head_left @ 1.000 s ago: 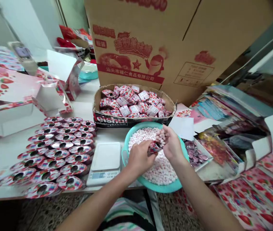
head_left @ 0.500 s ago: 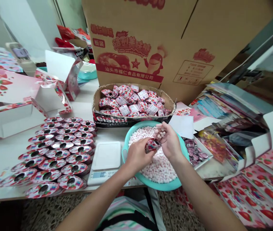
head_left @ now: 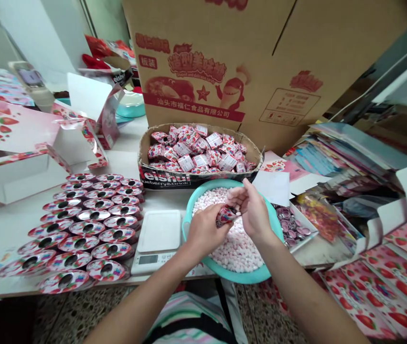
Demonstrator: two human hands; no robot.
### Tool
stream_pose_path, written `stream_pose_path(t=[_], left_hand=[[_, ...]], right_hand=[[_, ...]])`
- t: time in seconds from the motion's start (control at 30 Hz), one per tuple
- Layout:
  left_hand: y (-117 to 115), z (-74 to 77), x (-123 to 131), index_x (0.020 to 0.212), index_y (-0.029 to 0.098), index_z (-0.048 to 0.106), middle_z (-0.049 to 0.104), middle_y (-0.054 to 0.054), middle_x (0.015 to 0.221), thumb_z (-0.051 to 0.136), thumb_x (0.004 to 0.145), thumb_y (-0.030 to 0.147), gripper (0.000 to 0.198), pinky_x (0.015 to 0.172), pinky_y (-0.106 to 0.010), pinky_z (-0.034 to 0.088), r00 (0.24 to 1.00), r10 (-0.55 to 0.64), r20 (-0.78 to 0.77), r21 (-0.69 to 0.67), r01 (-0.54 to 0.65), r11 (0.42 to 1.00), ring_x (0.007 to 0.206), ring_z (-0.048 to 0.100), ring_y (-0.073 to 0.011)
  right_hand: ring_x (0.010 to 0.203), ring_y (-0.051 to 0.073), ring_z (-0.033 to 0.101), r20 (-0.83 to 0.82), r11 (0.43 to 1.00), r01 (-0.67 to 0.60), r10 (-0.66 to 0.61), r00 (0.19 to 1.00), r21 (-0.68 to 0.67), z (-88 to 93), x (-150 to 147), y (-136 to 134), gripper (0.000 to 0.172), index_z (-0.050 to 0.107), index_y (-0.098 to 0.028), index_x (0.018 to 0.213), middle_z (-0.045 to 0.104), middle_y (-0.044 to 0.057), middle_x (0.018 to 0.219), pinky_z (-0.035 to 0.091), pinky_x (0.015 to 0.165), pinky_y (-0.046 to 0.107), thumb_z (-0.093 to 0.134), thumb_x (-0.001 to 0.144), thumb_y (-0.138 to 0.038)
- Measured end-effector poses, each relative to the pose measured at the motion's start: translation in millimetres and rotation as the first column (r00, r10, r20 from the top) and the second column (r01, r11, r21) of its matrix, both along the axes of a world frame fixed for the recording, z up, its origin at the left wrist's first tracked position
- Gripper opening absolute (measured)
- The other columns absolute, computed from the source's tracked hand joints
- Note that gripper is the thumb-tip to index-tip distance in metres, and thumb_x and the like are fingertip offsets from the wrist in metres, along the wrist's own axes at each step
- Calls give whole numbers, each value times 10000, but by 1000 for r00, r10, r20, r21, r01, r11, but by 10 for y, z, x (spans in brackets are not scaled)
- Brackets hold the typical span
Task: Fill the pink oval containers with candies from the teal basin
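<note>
My left hand (head_left: 206,233) grips a small strawberry-print foil pouch (head_left: 227,216) above a teal plastic basin (head_left: 210,184) heaped with small pink-and-white candies (head_left: 237,251). My right hand (head_left: 252,208) is at the pouch's mouth, its fingers reaching left with nothing visible in them. The pouch's opening is partly hidden by those fingers. Left of the basin stands a white digital kitchen scale (head_left: 158,241), with nothing on it. Beyond the scale, several rows of round strawberry-print foil pouches (head_left: 89,228) stand on the white table (head_left: 10,229).
Behind the basin, a low cardboard tray (head_left: 198,179) holds wrapped candy packs, and a large printed carton (head_left: 203,62) rises behind it. To the right are a box of purple foil items (head_left: 291,227) and strawberry-print cardboard flats (head_left: 379,291). Pink boxes (head_left: 13,129) lie at left.
The pink candies pinched in my right fingers are no longer visible, and those fingers have spread and moved down to the pouch's mouth. My left hand and the pouch have barely moved.
</note>
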State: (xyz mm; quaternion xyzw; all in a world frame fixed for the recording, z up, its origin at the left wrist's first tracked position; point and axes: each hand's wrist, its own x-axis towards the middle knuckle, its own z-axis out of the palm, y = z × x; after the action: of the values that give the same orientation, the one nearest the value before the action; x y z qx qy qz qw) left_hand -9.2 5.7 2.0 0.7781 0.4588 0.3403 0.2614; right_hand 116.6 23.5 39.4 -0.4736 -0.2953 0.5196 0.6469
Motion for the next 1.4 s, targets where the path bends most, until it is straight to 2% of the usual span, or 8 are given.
stream_pose_path(t=[0.17,0.37,0.53,0.73,0.97,1.17,1.33,1.4], left_hand=[[-35,-41,-7,1153,216,585,672,-41,1124,671,757,231,405,875,-359,471,999,-29,46,-9,30,1000,1028,615,-242],[-55,-95,-1,1115,237,586,663,-17,1124,681,738,183,393,889,-345,470,983,-1,186,-96,20,995,1038,606,-221],[-97,-73,-54,1080,224,577,654,-41,1119,683,736,174,363,910,-319,477,929,-21,368,-126,72,989,1037,609,-207],[-42,-102,-130,1062,216,581,665,-34,1090,676,745,193,331,892,-312,488,931,71,357,-139,-22,990,1017,622,-198],[-24,-106,-356,1101,242,573,667,-31,1101,678,768,261,349,900,-323,473,951,149,270,-122,-120,985,1016,621,-202],[-29,-73,-545,1081,235,568,669,-26,1055,676,772,285,332,872,-311,476,946,250,206,-101,-234,967,987,620,-199],[-25,-60,-549,1090,230,562,668,-20,1029,675,774,314,346,840,-288,493,941,262,213,-124,-240,963,942,630,-184],[-17,-53,-542,1089,229,563,666,-21,1027,675,772,320,348,840,-290,495,947,249,205,-122,-227,966,940,629,-186]], right_hand=[[519,128,545,8,999,50,-50,999,3,-44,-35,19,373,615,-184,587,592,4,565,437,496,237,641,740,-523],[557,105,526,-97,996,-77,81,992,46,77,-35,11,268,641,-174,669,576,-9,611,446,540,217,684,737,-430],[587,92,507,-165,983,95,-69,984,160,243,323,24,142,617,-205,673,517,-26,632,456,581,196,656,749,-318],[651,135,520,188,981,164,-181,965,104,-178,689,-164,203,652,-200,706,575,5,686,443,603,235,678,743,-398],[837,209,581,696,1000,4,-20,718,24,-541,752,-400,250,666,-215,741,658,15,801,424,778,322,591,829,-437],[904,243,583,863,960,-274,182,471,-53,-645,599,-456,201,675,-234,921,660,48,944,422,812,364,598,837,-399],[975,286,545,953,866,-463,275,127,-188,-791,372,-558,400,615,-182,1087,614,121,1033,406,847,400,662,794,-451],[939,278,546,958,866,-463,267,105,-190,-853,353,-547,345,617,-177,1036,614,118,980,407,812,381,626,827,-452]])
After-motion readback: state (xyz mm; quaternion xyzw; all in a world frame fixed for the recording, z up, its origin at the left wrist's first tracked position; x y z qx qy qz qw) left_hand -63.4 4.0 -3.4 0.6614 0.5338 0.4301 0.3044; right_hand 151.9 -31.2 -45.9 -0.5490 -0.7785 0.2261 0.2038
